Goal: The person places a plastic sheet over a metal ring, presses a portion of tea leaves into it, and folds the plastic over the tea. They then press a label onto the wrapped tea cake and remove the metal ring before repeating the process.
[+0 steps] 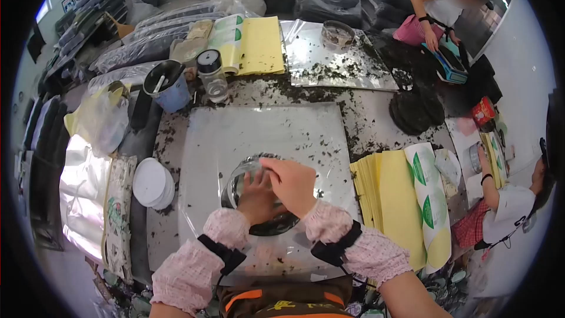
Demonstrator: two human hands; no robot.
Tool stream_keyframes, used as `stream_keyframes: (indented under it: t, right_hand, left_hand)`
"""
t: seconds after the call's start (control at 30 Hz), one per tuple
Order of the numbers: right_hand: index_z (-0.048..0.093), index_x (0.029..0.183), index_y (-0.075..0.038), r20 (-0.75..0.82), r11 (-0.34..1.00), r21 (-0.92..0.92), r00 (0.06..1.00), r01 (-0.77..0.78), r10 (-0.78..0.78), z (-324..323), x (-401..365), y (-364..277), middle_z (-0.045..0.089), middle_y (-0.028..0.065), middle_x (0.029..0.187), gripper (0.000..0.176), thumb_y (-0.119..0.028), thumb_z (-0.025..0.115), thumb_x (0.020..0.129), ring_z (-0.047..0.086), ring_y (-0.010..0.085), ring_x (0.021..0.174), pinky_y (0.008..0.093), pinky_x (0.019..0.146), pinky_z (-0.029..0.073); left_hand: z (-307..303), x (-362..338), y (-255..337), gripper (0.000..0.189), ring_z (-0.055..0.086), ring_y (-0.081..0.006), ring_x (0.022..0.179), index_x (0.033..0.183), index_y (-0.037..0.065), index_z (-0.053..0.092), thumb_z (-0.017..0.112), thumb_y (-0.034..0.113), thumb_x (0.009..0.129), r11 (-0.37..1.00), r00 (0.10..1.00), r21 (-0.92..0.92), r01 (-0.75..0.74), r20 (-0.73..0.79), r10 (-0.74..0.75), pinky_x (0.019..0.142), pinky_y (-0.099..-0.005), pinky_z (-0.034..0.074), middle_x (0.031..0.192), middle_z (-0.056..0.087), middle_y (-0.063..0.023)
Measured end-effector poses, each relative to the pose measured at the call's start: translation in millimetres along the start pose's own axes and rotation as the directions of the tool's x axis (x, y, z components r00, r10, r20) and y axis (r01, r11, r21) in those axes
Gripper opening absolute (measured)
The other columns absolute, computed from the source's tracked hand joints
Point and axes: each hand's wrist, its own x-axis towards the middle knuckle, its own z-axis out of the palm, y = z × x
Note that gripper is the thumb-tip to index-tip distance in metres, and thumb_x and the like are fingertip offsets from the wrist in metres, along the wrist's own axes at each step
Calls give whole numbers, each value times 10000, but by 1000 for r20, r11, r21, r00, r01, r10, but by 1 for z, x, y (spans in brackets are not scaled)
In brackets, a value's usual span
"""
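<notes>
A clear, shiny round ring [233,183] sits on a transparent sheet [206,135] in front of me, with dark flaky material [276,224] at its near side. My left hand [257,198] reaches inside the ring, fingers spread and pointing away from me. Just right of it and higher, my right hand [292,184] is curled closed with the thumb side up. What its fingers hold, if anything, is hidden. Both forearms wear pink patterned sleeves with black wristbands.
Left are white round discs [153,182], a blue bucket [169,89] and a black-lidded jar [213,76]. Yellow sheets [391,200] and a printed roll [425,200] lie right. Dark round cakes [416,111] and a metal tray [329,65] stand beyond. Two people work at the right.
</notes>
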Motion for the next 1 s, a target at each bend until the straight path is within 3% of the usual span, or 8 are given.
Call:
stream_keyframes:
  t: [0.1, 0.17, 0.23, 0.3, 0.57, 0.67, 0.77, 1.0]
  right_hand:
    - [729, 1121, -96, -110, 981, 29, 977, 189, -185, -25, -22, -6, 737, 135, 935, 347, 13, 664, 798, 711, 319, 823, 370, 703, 574]
    - [715, 1168, -69, -109, 985, -5, 979, 173, -172, -49, -41, 3, 740, 143, 968, 354, 35, 650, 837, 722, 268, 836, 344, 723, 575]
    - [702, 1214, -73, -47, 960, 141, 967, -240, 249, -52, -68, 23, 738, 155, 998, 357, 14, 639, 874, 725, 248, 871, 323, 749, 563]
    - [684, 1255, -70, 45, 852, 234, 880, -469, 472, -44, -94, 36, 740, 163, 1013, 355, -5, 627, 911, 716, 207, 875, 302, 755, 549]
    - [682, 1222, 8, 179, 808, 218, 836, -547, 518, -39, -100, 31, 737, 134, 928, 296, -35, 602, 940, 684, 133, 820, 284, 733, 543]
    - [608, 1301, 36, 226, 724, 312, 788, -616, 573, -38, -106, 35, 726, 154, 1075, 359, -42, 598, 950, 707, 181, 949, 293, 799, 562]
    - [546, 1369, 36, 204, 767, 285, 818, -575, 537, -32, -113, 36, 708, 162, 1161, 425, -44, 595, 955, 701, 215, 1046, 307, 865, 568]
    - [603, 1319, -53, 372, 992, 47, 924, -118, 92, -45, -124, 20, 346, 271, 1557, 676, -286, 888, 752, 652, 329, 1162, 380, 924, 552]
  left_hand:
    - [-18, -11, 3, 619, 605, -345, 1190, 1369, 71, 555, 732, 371, 858, 902, 990, -431, -7, 126, 68, 1024, -498, 466, 1341, 600, -184]
    - [-71, -37, 20, 442, 649, -363, 1104, 1263, 21, 614, 730, 116, 846, 841, 852, -244, -483, -354, 386, 960, -398, 524, 1267, 629, -188]
    - [-51, -73, -11, 368, 662, -332, 1096, 1253, -16, 619, 679, 87, 905, 979, 856, -147, -139, -515, 44, 946, -358, 528, 1267, 654, -164]
    - [-38, -55, -37, 294, 670, -263, 1066, 1228, -27, 642, 632, 97, 962, 526, 676, -819, 227, -256, -691, 931, -325, 518, 1235, 687, -138]
    - [-71, -164, -139, 356, 646, -120, 1005, 1306, -30, 622, 629, 106, 977, 281, 615, -808, 517, 123, -779, 889, -290, 500, 1148, 715, -82]
    - [-145, -257, -140, 350, 659, -143, 982, 1294, 22, 650, 663, 129, 961, 331, 742, -706, 626, 410, -530, 863, -313, 518, 1115, 734, -68]
    - [-159, -336, -115, 277, 677, -188, 943, 1171, 47, 706, 725, 168, 923, 420, 527, -435, 797, 840, -130, 862, -347, 528, 1016, 742, -57]
    - [-95, -185, -68, 461, 628, -281, 1093, 1203, 164, 700, 827, 300, 782, 949, 964, -298, -98, 207, 164, 944, -408, 492, 1235, 665, -49]
